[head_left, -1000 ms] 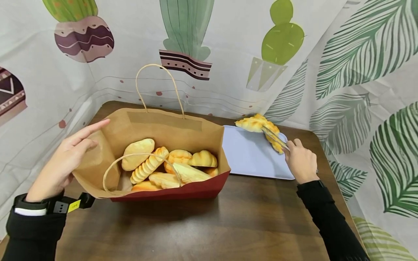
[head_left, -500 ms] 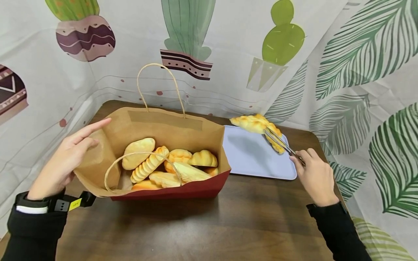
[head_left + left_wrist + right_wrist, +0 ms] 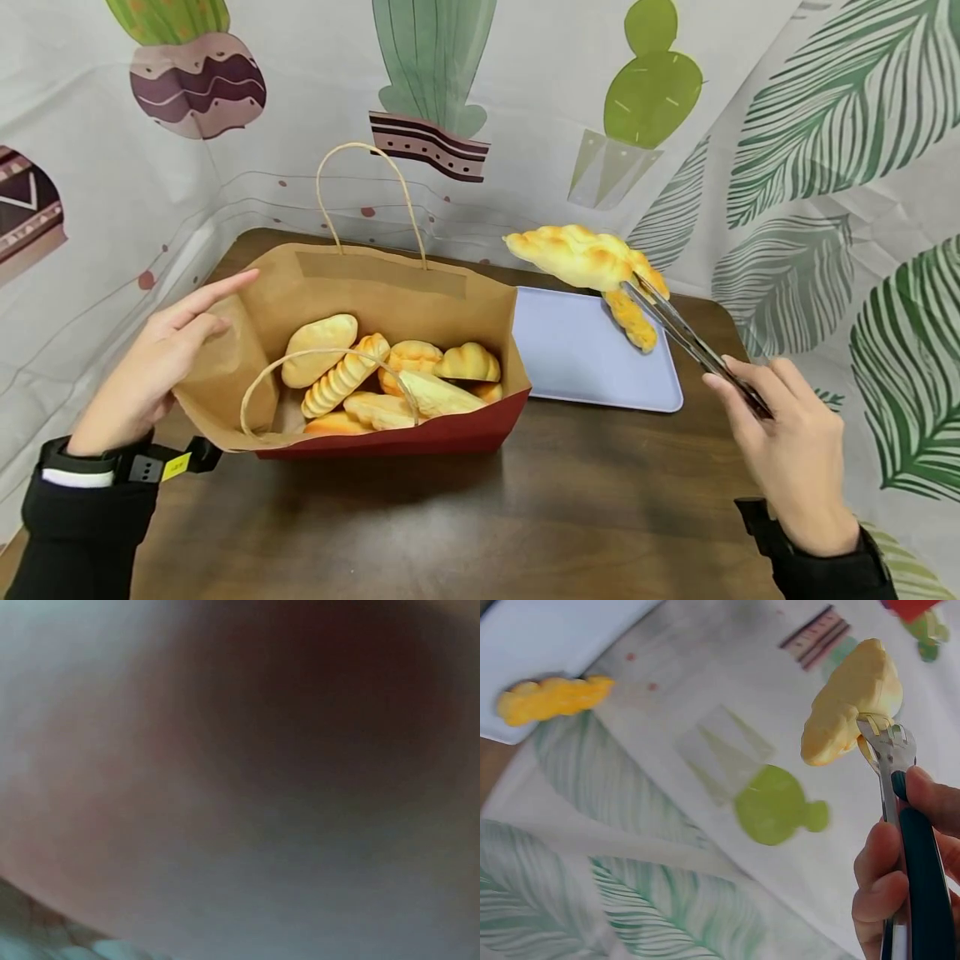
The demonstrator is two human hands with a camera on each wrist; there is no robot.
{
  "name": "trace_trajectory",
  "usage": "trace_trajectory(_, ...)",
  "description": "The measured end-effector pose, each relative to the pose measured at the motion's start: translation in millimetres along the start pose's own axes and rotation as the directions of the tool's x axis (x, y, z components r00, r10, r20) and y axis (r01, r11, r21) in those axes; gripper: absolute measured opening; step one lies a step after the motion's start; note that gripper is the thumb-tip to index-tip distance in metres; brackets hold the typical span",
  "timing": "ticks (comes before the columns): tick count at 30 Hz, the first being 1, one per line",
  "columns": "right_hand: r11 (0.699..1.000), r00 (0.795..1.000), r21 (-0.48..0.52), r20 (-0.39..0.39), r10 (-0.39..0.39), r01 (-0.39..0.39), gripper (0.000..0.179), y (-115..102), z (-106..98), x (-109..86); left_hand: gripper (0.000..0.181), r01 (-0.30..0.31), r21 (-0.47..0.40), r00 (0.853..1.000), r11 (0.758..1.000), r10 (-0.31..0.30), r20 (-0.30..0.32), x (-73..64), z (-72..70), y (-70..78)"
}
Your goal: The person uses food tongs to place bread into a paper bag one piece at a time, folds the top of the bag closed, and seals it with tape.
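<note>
My right hand (image 3: 798,446) grips a pair of metal tongs (image 3: 690,342), whose dark green handle (image 3: 926,889) shows in the right wrist view. The tongs' tips pinch a pale golden braided bread (image 3: 573,257) above the back of a light blue tray (image 3: 585,367). A smaller golden twisted bread (image 3: 633,325) lies at the tray's right side. My left hand (image 3: 157,358) rests at the left rim of a brown paper bag (image 3: 360,287), index finger and thumb extended; its other fingers are mostly hidden. Several breads, including a ridged loaf (image 3: 345,377), lie inside the bag.
One loop handle (image 3: 365,146) of the bag stands up at the back; the front one (image 3: 258,387) droops over the opening. The wooden table (image 3: 480,525) meets a patterned cloth backdrop (image 3: 525,167) behind and at the right.
The tongs have lifted the braided bread up off the tray, while my right hand has drawn back towards the lower right. The smaller bread stays on the tray. My left hand is nearly still.
</note>
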State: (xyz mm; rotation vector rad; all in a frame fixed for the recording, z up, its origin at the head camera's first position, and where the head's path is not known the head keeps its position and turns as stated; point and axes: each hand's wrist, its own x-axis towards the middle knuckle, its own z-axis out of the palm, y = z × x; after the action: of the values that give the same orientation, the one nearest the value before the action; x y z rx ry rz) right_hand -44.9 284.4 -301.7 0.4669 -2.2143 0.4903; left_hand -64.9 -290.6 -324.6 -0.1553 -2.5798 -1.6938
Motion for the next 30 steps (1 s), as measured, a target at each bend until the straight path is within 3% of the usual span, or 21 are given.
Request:
trace_trajectory(8, 0.991, 0.991, 0.036, -0.052, -0.123, 0.125, 0.064, -33.8, -9.6, 17.8, 0.051, -0.004, -0.006, 1.000, 1.000, 0.004, -0.003, 0.4, 0.4, -0.6)
trace_trajectory(14, 0.961, 0.963, 0.078, -0.075, -0.258, 0.264, 0.054, -58.4, -1.5, 31.2, 0.051, 0.004, 0.001, 1.000, 1.000, -0.004, -0.007, 0.3, -0.7, -0.6)
trace_trajectory(18, 0.920, 0.923, 0.078, -0.022, -0.384, 0.385, 0.048, -73.3, 5.7, 43.9, 0.051, 0.000, -0.004, 1.000, 1.000, 0.000, -0.002, -0.6, -1.2, -0.9)
trace_trajectory(23, 0.853, 0.848, 0.128, 0.102, -0.519, 0.506, 0.044, -94.4, 14.1, 64.5, 0.051, -0.002, -0.017, 1.000, 1.000, 0.002, 0.002, -1.4, -2.0, -1.0)
trace_trajectory(27, 0.824, 0.803, 0.206, 0.196, -0.563, 0.527, 0.042, -111.2, 25.0, 82.1, 0.051, 0.009, -0.020, 1.000, 1.000, -0.008, 0.003, -1.1, -2.5, -1.1)
trace_trajectory(30, 0.819, 0.773, 0.256, 0.277, -0.571, 0.513, 0.023, -120.9, 34.6, 93.5, 0.050, 0.004, -0.018, 1.000, 1.000, -0.004, 0.010, -1.2, -2.4, -1.5)
